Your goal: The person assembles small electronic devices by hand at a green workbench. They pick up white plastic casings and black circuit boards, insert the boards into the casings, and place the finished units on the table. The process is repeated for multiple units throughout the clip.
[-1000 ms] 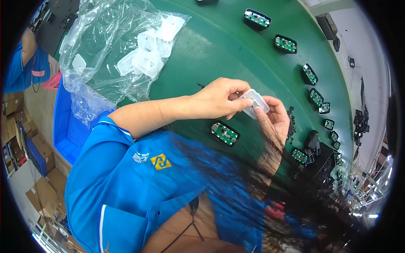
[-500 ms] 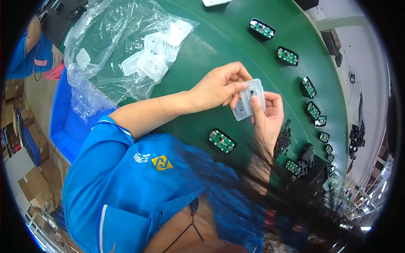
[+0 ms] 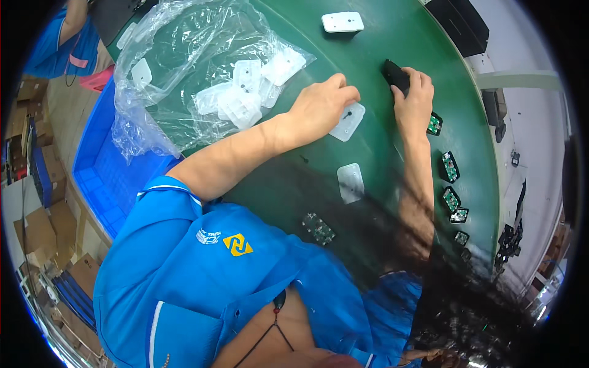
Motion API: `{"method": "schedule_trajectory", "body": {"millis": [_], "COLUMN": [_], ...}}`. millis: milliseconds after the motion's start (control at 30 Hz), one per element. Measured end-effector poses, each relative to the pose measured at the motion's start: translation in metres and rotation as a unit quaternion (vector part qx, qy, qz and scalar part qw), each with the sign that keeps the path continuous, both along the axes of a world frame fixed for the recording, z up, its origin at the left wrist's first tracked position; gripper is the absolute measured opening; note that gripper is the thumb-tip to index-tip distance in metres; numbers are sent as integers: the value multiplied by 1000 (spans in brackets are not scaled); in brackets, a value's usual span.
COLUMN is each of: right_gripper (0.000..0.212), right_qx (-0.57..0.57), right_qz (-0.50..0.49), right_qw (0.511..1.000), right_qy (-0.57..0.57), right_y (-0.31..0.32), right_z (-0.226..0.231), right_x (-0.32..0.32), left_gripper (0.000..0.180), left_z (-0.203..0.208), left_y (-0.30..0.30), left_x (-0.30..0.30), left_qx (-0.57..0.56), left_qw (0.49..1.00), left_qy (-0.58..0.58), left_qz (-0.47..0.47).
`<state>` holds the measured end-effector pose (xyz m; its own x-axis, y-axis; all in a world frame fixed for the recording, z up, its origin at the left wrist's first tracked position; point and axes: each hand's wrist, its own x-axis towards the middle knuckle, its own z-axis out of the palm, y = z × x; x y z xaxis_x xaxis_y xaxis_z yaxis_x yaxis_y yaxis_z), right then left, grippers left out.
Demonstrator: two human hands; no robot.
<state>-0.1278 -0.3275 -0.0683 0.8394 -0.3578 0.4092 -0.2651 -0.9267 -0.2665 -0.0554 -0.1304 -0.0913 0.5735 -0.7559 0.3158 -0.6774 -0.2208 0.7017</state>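
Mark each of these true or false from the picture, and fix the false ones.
1. The left hand rests on a white plastic plate lying on the green table. True.
2. The right hand is closed on a white plate. False: its grip is on a small black part.
3. A clear plastic bag of white plates lies to the left of the hands. True.
4. The circuit boards sit in the blue bin. False: they lie in a row on the table, right of the hands.
5. A second white plate lies near the left forearm. True.
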Motion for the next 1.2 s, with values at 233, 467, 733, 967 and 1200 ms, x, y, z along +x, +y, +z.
{"method": "schedule_trajectory", "body": {"millis": [233, 467, 733, 967, 1200], "right_gripper": [37, 30, 33, 32, 32], "right_qx": [335, 155, 181, 133, 132], "right_qz": [-77, -97, -97, 32, 104], "right_qw": [936, 983, 979, 991, 986], "right_qy": [-79, 24, 0, -2, 6], "right_y": [36, 56, 71, 94, 81], "right_z": [22, 24, 25, 42, 25], "right_x": [-61, -136, -138, -100, -93], "left_gripper": [45, 44, 42, 45, 51], "left_z": [15, 16, 13, 10, -4], "left_y": [19, 15, 15, 30, 29], "left_x": [-26, -23, -8, 2, 2], "left_qx": [-15, 23, -43, -110, -62], "left_qw": [992, 981, 973, 977, 970], "left_qy": [-122, -171, -120, 2, -36], "left_qz": [20, -89, -195, -185, -231]}}
